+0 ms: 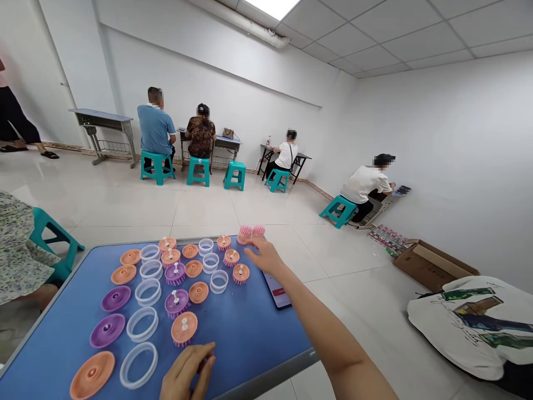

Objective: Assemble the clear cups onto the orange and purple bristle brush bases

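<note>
My right hand (263, 254) reaches to the far right of the blue table (250, 339), its fingers apart beside two pink bristled brush heads (259, 230); a peach-coloured piece (242, 239) sits below them. My left hand (188, 371) rests at the near edge, fingers loosely bent, a gap between thumb and forefinger, nothing visible in it. Just beyond it stands an orange bristled brush head (184, 328) with a white stem. Rows of parts cover the left half: orange and purple round caps (107, 330), clear plastic rings (139, 365), and purple and orange brush heads (176, 303).
A phone (278, 290) lies under my right forearm. Several people sit on green stools (157, 166) along the walls. At right are a cardboard box (433, 265) and a person in a white printed shirt (478, 328). Someone in a floral garment (20, 244) sits at left.
</note>
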`<action>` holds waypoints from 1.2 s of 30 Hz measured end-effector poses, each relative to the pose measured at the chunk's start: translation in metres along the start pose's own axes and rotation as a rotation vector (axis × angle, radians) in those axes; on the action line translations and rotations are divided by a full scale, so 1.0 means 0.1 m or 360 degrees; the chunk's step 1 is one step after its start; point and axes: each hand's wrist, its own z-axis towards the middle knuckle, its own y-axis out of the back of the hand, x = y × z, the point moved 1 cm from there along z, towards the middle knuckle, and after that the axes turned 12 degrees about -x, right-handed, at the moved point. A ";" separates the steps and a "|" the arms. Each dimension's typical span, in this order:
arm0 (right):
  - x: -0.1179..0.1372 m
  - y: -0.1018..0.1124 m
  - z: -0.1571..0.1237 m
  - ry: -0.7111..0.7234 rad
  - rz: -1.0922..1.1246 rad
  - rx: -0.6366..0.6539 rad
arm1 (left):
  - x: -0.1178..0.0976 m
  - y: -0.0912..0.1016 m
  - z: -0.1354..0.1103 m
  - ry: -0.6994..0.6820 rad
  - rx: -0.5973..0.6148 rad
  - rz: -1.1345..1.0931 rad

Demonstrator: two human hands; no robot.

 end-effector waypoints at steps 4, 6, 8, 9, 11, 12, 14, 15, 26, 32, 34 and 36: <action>0.00 0.00 -0.46 -0.0123 0.0178 0.0006 | -0.07 0.00 0.03 0.0072 -0.0029 -0.0045; -0.01 -0.04 -0.60 -0.0193 0.0234 -0.0015 | -0.11 -0.01 0.07 0.0084 -0.0073 -0.0068; -0.02 -0.10 -0.69 -0.0251 0.0266 -0.0034 | -0.14 -0.03 0.12 0.0066 -0.0110 -0.0082; -0.02 -0.13 -0.72 -0.0271 0.0274 -0.0041 | -0.16 -0.04 0.15 0.0050 -0.0121 -0.0087; -0.01 -0.21 -0.75 -0.0295 0.0279 -0.0057 | -0.20 -0.07 0.21 0.0014 -0.0130 -0.0092; 0.01 -0.24 -0.75 -0.0301 0.0277 -0.0066 | -0.22 -0.09 0.25 0.0002 -0.0126 -0.0095; 0.04 -0.31 -0.76 -0.0311 0.0271 -0.0085 | -0.27 -0.16 0.34 -0.0023 -0.0104 -0.0108; 0.05 -0.34 -0.75 -0.0315 0.0268 -0.0096 | -0.30 -0.21 0.39 -0.0042 -0.0085 -0.0118; 0.01 -0.64 -0.80 -0.0199 0.0332 -0.0325 | -0.39 -0.78 0.74 -0.0312 -0.0099 -0.0115; 0.05 -0.60 -0.83 -0.0239 0.0364 -0.0308 | -0.27 -0.69 0.71 -0.0154 -0.0140 -0.0016; 0.07 -0.58 -0.83 -0.0267 0.0358 -0.0283 | -0.27 -0.67 0.71 -0.0084 -0.0124 -0.0018; 0.08 -0.57 -0.84 -0.0282 0.0362 -0.0263 | -0.27 -0.68 0.70 -0.0064 -0.0102 -0.0027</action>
